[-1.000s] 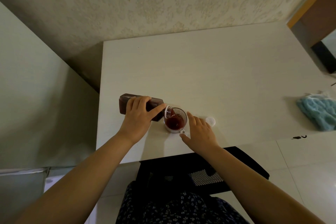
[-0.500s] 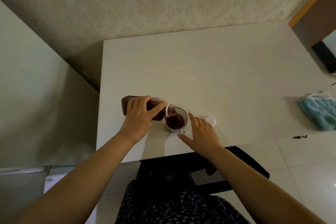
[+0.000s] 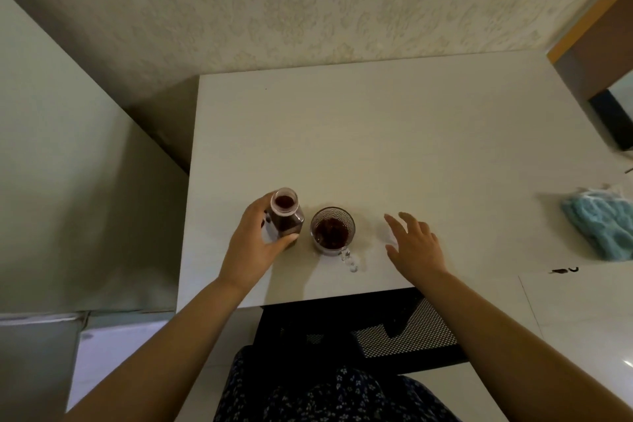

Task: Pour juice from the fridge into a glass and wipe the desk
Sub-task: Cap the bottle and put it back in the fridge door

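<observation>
A square bottle of dark red juice (image 3: pixel 284 219) stands upright and uncapped on the white desk (image 3: pixel 394 134), near its front left. My left hand (image 3: pixel 255 243) is wrapped around the bottle's side. Just right of it stands a clear glass mug (image 3: pixel 333 231) holding dark juice, its handle pointing toward me. My right hand (image 3: pixel 414 243) hovers open, fingers spread, to the right of the mug, touching nothing. The white bottle cap lies under that hand and is mostly hidden. A light blue cloth (image 3: pixel 597 226) lies at the desk's right edge.
A pale cabinet side (image 3: pixel 68 181) rises close to the desk's left edge. A patterned wall backs the desk. A black mesh chair (image 3: pixel 376 329) sits under the front edge by my lap. A dark screen (image 3: pixel 613 116) stands at the far right.
My left hand tipped the bottle from pouring back to upright beside the mug. My right hand let go of the mug and moved right, fingers spread.
</observation>
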`<state>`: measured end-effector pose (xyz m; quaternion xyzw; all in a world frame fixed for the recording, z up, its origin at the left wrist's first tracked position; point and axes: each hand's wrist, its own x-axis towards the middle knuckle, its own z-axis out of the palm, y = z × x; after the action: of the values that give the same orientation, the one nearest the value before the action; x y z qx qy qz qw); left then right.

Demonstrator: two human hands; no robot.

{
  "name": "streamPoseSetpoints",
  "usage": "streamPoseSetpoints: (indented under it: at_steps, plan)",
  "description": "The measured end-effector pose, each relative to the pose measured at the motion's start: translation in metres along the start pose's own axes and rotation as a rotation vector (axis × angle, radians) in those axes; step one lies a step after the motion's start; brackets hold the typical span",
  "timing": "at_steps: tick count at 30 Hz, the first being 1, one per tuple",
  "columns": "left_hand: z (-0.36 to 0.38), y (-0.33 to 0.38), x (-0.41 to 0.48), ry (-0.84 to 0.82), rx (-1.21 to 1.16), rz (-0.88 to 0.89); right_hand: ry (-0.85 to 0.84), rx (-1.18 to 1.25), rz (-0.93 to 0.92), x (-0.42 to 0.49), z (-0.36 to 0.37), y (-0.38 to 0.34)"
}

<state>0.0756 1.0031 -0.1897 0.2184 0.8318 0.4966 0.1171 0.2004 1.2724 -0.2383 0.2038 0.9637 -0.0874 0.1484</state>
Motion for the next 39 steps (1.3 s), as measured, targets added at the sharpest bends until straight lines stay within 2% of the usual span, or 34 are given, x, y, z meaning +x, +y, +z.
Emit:
streamPoseSetpoints:
  at_steps: [3,7,9,11,14,16,20,24,30,34,37,39]
  plan:
    - [0.009,-0.013,-0.015,0.011,-0.17,-0.108,-0.068,0.01,0.011,0.009,0.007,0.002]
    - [0.011,-0.019,-0.021,0.007,-0.161,-0.097,-0.057,-0.013,-0.038,0.014,0.01,0.003]
    - [0.011,-0.022,-0.022,0.0,-0.118,-0.084,-0.028,0.085,-0.015,0.014,0.001,-0.002]
    - [0.011,-0.026,-0.024,0.008,-0.073,-0.074,0.076,0.24,-0.018,0.015,-0.021,-0.016]
    - [0.01,-0.029,-0.029,0.042,0.006,-0.031,0.241,0.431,-0.232,0.01,-0.071,-0.058]
    - [0.009,-0.03,-0.032,0.067,0.07,0.001,0.225,0.465,-0.436,0.0,-0.102,-0.092]
    - [0.007,-0.026,-0.034,0.072,0.127,0.033,0.133,0.299,-0.8,-0.009,-0.124,-0.143]
    - [0.006,-0.023,-0.032,0.056,0.119,0.029,0.053,0.151,-0.948,-0.002,-0.121,-0.164]
    - [0.006,-0.033,-0.032,0.036,0.127,0.063,0.038,0.022,-0.983,0.002,-0.128,-0.171]
    - [0.007,-0.035,-0.032,0.036,0.13,0.078,0.013,-0.147,-1.082,0.004,-0.131,-0.176]
    - [0.008,-0.036,-0.031,0.035,0.134,0.076,0.0,-0.212,-1.055,0.006,-0.132,-0.18]
    - [0.009,-0.039,-0.03,0.035,0.136,0.054,0.021,-0.246,-0.945,0.006,-0.13,-0.185]
